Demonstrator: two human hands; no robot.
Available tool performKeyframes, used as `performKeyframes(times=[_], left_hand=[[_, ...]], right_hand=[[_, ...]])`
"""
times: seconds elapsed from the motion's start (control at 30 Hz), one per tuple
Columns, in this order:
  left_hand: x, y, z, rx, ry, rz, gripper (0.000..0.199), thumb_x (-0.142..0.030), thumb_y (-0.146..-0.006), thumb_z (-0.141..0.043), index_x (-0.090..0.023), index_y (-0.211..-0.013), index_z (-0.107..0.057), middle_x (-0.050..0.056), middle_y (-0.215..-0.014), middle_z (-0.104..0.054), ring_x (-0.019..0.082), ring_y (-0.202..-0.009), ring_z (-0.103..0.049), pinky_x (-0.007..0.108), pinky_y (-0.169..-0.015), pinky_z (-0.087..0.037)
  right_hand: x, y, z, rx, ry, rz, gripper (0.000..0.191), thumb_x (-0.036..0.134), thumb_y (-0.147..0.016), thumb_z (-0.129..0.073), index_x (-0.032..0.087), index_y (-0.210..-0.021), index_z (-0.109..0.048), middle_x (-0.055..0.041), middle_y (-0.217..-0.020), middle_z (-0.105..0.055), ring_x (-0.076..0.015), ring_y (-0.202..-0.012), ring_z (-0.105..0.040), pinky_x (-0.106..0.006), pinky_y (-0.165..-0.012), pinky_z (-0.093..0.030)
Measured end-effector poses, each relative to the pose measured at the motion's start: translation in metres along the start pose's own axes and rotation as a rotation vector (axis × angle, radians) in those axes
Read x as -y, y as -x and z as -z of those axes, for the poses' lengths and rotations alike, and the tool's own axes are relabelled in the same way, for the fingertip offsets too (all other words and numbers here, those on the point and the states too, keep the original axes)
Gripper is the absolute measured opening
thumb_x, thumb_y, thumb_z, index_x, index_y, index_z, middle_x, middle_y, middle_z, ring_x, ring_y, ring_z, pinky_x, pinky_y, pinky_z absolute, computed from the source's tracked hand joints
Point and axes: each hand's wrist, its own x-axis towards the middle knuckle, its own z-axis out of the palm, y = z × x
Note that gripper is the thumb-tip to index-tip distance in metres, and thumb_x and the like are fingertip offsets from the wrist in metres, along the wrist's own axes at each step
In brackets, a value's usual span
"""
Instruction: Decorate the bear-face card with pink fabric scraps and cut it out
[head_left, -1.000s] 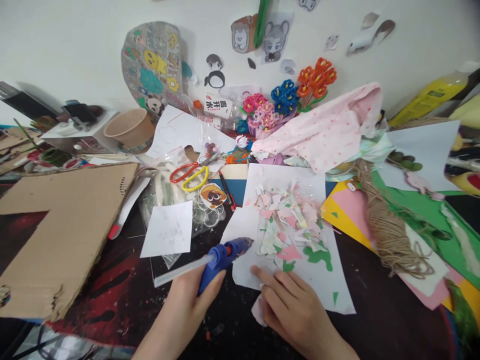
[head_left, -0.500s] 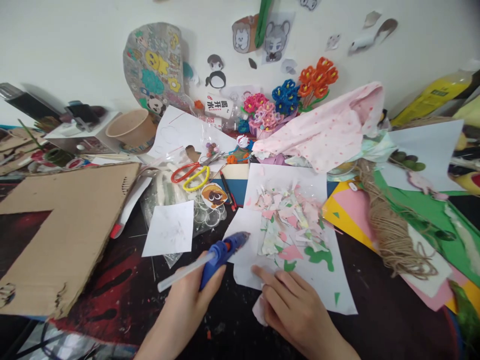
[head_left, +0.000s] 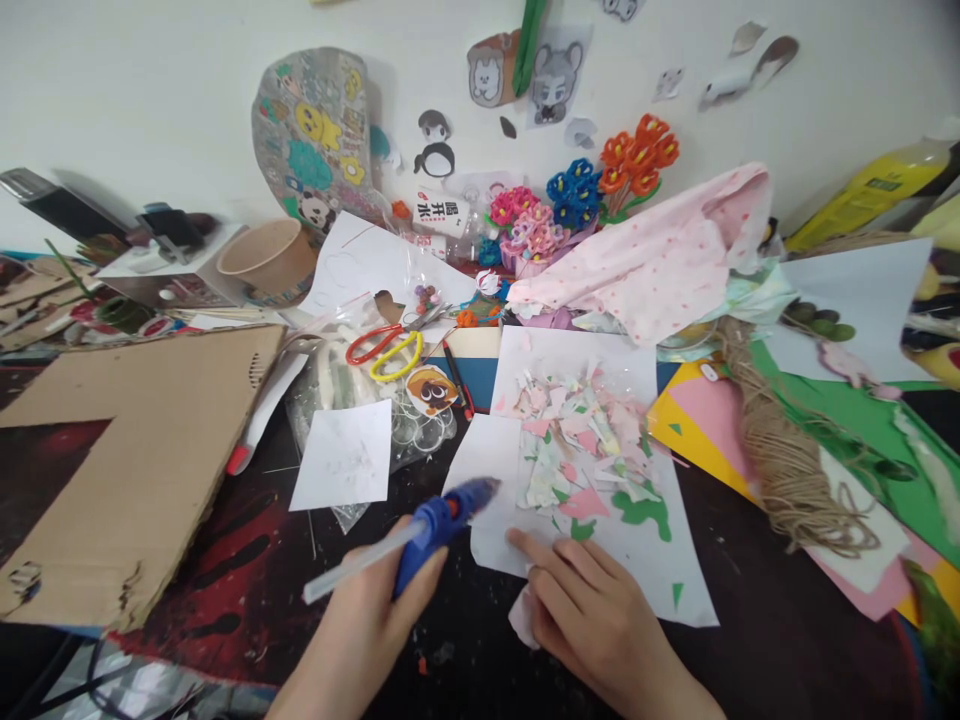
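Note:
A blue hot glue gun [head_left: 424, 550] with a clear glue stick out of its back is wrapped in my left hand [head_left: 364, 605]. Its dark nozzle hovers over, or rests by, a small white paper [head_left: 484, 465]; I cannot tell if they touch. My right hand [head_left: 592, 610] points its index finger onto the lower edge of that paper, the other fingers curled. A pale crumpled scrap [head_left: 523, 618] pokes out from under those curled fingers. Just beyond, torn pink, green and white paper bits [head_left: 577, 440] lie heaped on a larger white sheet [head_left: 679, 545].
Cut cardboard [head_left: 172, 450] covers the left. Scissors [head_left: 397, 350] and a small white square [head_left: 345, 455] lie on a plastic bag. A twine bundle [head_left: 787, 470] sits on coloured paper at right. Beaded flowers [head_left: 532, 235] and a pink spotted cloth [head_left: 645, 260] stand behind.
My left hand has drawn the glue gun slightly left and down, its nozzle a little lower. My right hand stays nearly the same on the paper; the whole view shifts slightly.

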Motion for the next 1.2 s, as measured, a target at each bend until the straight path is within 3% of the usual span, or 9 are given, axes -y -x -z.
performKeyframes(times=[0.07,0.2,0.3,0.47,0.6,0.77,0.9,1.07,1.2], left_hand=[[0.001,0.003,0.002,0.036,0.003,-0.014,0.032,-0.038,-0.092,-0.051,-0.016,-0.071,-0.063,-0.001,-0.056,-0.061,0.014,-0.049,-0.057,0.021,-0.049,-0.047],[0.003,0.006,0.006,-0.070,-0.068,0.020,0.036,-0.041,-0.092,-0.050,-0.015,-0.073,-0.065,0.000,-0.054,-0.060,0.016,-0.048,-0.057,0.022,-0.048,-0.047],[0.004,0.006,0.008,-0.005,-0.045,-0.027,0.034,-0.042,-0.091,-0.051,-0.015,-0.077,-0.067,0.002,-0.060,-0.065,0.017,-0.053,-0.061,0.023,-0.051,-0.050],[0.005,0.005,0.012,-0.087,-0.089,-0.002,0.037,-0.040,-0.091,-0.050,-0.016,-0.065,-0.060,-0.002,-0.049,-0.053,0.013,-0.044,-0.051,0.021,-0.043,-0.042],[0.005,0.008,0.013,0.008,-0.041,-0.040,0.038,-0.039,-0.091,-0.051,-0.017,-0.060,-0.056,-0.001,-0.052,-0.056,0.013,-0.046,-0.054,0.019,-0.045,-0.043],[0.007,0.007,0.013,-0.085,-0.075,0.000,0.038,-0.039,-0.091,-0.050,-0.017,-0.061,-0.057,-0.003,-0.049,-0.051,0.012,-0.044,-0.050,0.019,-0.043,-0.040],[0.005,0.008,0.011,0.030,-0.017,-0.037,0.037,-0.039,-0.091,-0.051,-0.016,-0.063,-0.059,-0.001,-0.053,-0.057,0.012,-0.046,-0.052,0.019,-0.045,-0.043],[0.005,0.006,0.010,-0.069,-0.046,0.036,0.036,-0.040,-0.091,-0.050,-0.017,-0.066,-0.060,-0.003,-0.050,-0.052,0.013,-0.046,-0.051,0.020,-0.046,-0.043],[0.003,0.008,0.013,0.049,-0.019,0.005,0.038,-0.041,-0.090,-0.052,-0.017,-0.060,-0.057,-0.001,-0.052,-0.055,0.013,-0.048,-0.052,0.019,-0.045,-0.043]], right_hand=[[0.000,0.000,-0.001,-0.002,0.002,0.002,0.017,0.010,-0.089,-0.050,0.015,-0.078,-0.061,-0.0094,-0.116,-0.073,-0.0192,-0.075,-0.058,-0.036,-0.068,-0.044],[-0.001,0.001,-0.002,0.000,-0.001,0.001,0.015,0.010,-0.088,-0.051,0.014,-0.078,-0.061,-0.0095,-0.118,-0.072,-0.0192,-0.076,-0.058,-0.036,-0.069,-0.044],[0.000,0.002,-0.002,0.003,-0.010,-0.002,0.014,0.010,-0.088,-0.052,0.014,-0.078,-0.061,-0.0101,-0.116,-0.072,-0.0191,-0.075,-0.057,-0.036,-0.068,-0.044],[0.001,0.001,-0.001,0.000,-0.008,0.009,0.014,0.009,-0.087,-0.052,0.014,-0.077,-0.060,-0.0107,-0.115,-0.072,-0.0187,-0.073,-0.056,-0.036,-0.067,-0.044],[0.001,0.002,-0.001,0.002,-0.001,0.010,0.013,0.009,-0.087,-0.053,0.014,-0.077,-0.060,-0.0106,-0.117,-0.072,-0.0188,-0.074,-0.057,-0.036,-0.067,-0.044],[0.001,0.003,-0.002,0.000,0.003,-0.002,0.013,0.009,-0.087,-0.054,0.015,-0.077,-0.060,-0.0093,-0.119,-0.071,-0.0184,-0.073,-0.057,-0.037,-0.068,-0.045],[0.000,0.002,-0.002,0.001,0.008,0.012,0.012,0.009,-0.087,-0.054,0.014,-0.079,-0.060,-0.0096,-0.119,-0.071,-0.0192,-0.076,-0.058,-0.037,-0.069,-0.045],[0.000,0.002,-0.002,-0.008,-0.005,0.002,0.013,0.008,-0.087,-0.054,0.014,-0.076,-0.059,-0.0094,-0.118,-0.072,-0.0183,-0.073,-0.057,-0.037,-0.068,-0.044],[0.001,0.003,-0.001,-0.001,0.000,0.005,0.012,0.009,-0.087,-0.054,0.014,-0.077,-0.060,-0.0101,-0.120,-0.071,-0.0188,-0.075,-0.058,-0.037,-0.068,-0.044]])
